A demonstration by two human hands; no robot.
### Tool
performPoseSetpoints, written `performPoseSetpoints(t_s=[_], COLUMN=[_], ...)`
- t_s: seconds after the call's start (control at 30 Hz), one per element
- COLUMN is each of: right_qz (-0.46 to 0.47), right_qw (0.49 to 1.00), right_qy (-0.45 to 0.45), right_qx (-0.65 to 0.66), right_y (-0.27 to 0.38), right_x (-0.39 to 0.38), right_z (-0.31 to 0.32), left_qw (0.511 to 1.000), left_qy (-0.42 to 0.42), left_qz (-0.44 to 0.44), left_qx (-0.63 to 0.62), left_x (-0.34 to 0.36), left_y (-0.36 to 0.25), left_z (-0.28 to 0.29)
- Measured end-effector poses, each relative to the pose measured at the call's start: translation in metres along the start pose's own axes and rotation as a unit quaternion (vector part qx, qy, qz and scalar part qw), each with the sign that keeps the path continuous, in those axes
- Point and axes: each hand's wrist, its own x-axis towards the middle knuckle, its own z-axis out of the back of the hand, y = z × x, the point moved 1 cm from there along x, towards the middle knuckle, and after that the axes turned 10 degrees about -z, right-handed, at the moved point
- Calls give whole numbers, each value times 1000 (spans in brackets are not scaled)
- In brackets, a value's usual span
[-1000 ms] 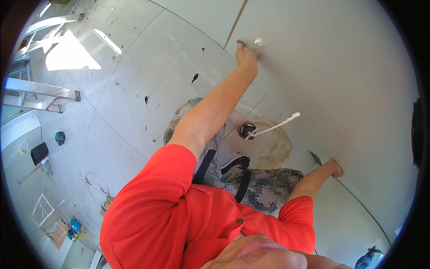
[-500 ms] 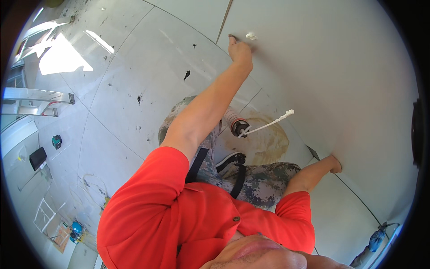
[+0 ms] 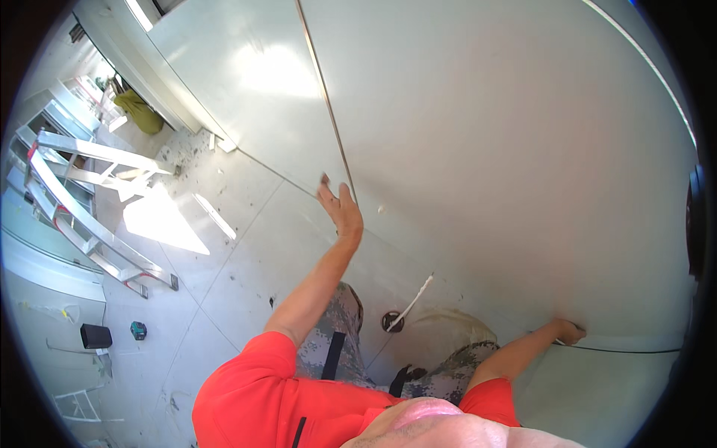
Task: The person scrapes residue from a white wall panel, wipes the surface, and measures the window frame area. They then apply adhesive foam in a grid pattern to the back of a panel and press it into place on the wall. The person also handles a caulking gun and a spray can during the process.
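My left hand (image 3: 341, 212) is raised near the dark vertical seam (image 3: 327, 101) between two large pale wall panels. Its fingers are spread, and it holds nothing. My right hand (image 3: 569, 331) rests low against the broad right-hand panel (image 3: 515, 149), by its bottom edge; its fingers are too small and partly hidden to tell whether they are curled. A small white blob (image 3: 382, 210) sticks to that panel, right of my left hand. Between my knees stands what looks like a sealant gun (image 3: 393, 322), its thin nozzle (image 3: 416, 297) coated in white and pointing up toward the panel.
An aluminium stepladder (image 3: 97, 216) stands on the left. Near it on the floor are a green-black device (image 3: 138, 330) and a black box (image 3: 95, 336). A white strip (image 3: 214, 216) lies beside a bright sunlit patch. A brownish smear (image 3: 455, 321) marks the floor by my knee.
My left hand has come off the panel's lower edge, and its fingers have spread beside the seam. My right hand stays low at the panel. The view has tilted up, showing more wall and ladder.
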Motion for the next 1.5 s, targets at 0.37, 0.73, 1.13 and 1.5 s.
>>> performPoseSetpoints(t_s=[0.37, 0.73, 1.13, 1.5], right_qz=[47, -233, -245, -259], right_qw=[999, 862, 857, 857], right_qy=[9, 70, 61, 75], right_qx=[-8, 444, 450, 439], right_y=[55, 89, 105, 105], right_x=[-24, -19, -37, -26], right_z=[79, -18, -5, 6], left_qw=[623, 576, 512, 119], left_qy=[-85, 4, -35, -287], left_qz=[-775, -799, -821, -701], left_qx=[61, 170, 250, 642], left_x=[192, 265, 339, 270], left_y=[-378, -424, -430, -379], left_z=[-58, 12, 15, 31])
